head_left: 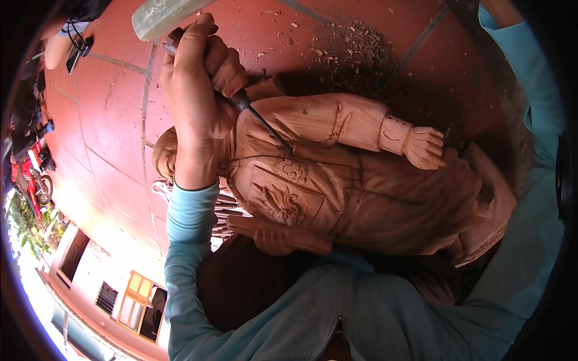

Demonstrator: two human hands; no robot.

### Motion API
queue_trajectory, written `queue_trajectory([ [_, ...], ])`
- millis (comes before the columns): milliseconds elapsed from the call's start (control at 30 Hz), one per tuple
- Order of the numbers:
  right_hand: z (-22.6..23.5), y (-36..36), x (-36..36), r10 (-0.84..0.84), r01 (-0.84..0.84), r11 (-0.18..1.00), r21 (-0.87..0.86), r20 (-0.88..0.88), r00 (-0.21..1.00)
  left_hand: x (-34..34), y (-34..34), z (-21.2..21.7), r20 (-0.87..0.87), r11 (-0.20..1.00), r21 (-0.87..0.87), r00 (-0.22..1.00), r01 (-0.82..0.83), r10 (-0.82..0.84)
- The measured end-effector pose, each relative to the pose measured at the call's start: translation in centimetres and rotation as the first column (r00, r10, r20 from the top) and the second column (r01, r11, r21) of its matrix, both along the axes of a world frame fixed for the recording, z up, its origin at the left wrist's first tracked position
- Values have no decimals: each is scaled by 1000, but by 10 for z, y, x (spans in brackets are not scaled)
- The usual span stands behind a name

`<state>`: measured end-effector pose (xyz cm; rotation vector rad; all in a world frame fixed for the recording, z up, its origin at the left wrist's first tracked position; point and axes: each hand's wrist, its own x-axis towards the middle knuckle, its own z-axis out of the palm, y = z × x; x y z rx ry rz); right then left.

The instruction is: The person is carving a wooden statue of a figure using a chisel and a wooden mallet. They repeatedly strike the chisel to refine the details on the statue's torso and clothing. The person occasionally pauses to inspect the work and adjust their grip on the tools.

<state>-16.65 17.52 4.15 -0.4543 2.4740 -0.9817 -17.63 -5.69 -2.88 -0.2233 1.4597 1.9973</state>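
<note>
My left hand (201, 78) is closed around the dark handle of a chisel (265, 125). The thin blade slants down to the right, its tip at the chest of a carved wooden statue (397, 186). This robed figure lies crosswise before me, head to the left and partly behind my left wrist. A raised flower and other relief fill a square panel on its chest. Just above my left hand hangs the pale, rounded end of a mallet-like tool (168, 17), the rest cut off by the top edge. My right sleeve (545, 120) runs up the right side; that hand is out of frame.
Wood shavings (364, 48) lie on the red tiled floor (114, 108) beyond the statue. Several slim tools (224, 207) show beside my left forearm. Far left are a red motorbike (30, 180) and part of another person (59, 48); a building (90, 277) stands lower left.
</note>
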Motion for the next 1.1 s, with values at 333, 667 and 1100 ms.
queue_trajectory([
  [333,-13,1,17,-19,23,999,28,-147,989,-7,-5,4,-92,997,26,993,-67,69],
  [667,-16,3,24,-142,137,983,-125,-34,989,-2,6,8,-101,999,-31,994,-38,35],
  [1100,-14,7,-10,-63,77,997,-32,310,949,-12,12,-11,61,998,-22,996,66,-65],
])
